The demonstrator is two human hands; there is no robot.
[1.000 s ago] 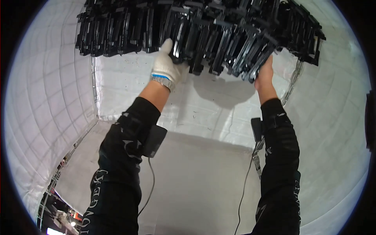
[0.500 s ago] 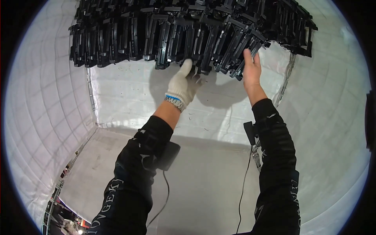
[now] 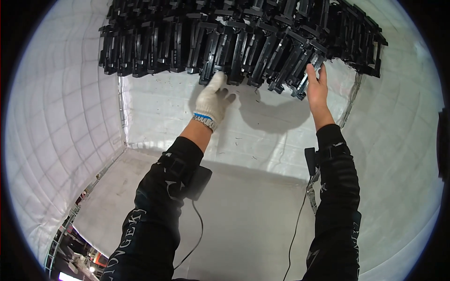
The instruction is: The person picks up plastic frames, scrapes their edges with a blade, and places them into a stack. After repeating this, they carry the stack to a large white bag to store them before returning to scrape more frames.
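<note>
Two hands at the near edge of densely packed black plastic frame parts (image 3: 238, 51), the left now lower and looser.
A second ago the gloved left hand (image 3: 212, 102) was up against the front row; now it lies at the row's lower edge, its thumb tip by a part's end, the other fingers spread and holding nothing visible. The bare right hand (image 3: 318, 92) has its thumb and forefinger extended at the rightmost leaning part (image 3: 300, 92); whether they pinch it I cannot tell. The parts fill the top of the view, over white sheeting (image 3: 154, 107). As the front row keeps its slanted order with the left fingers loose, its weight, I judge, no longer rests on that hand.
</note>
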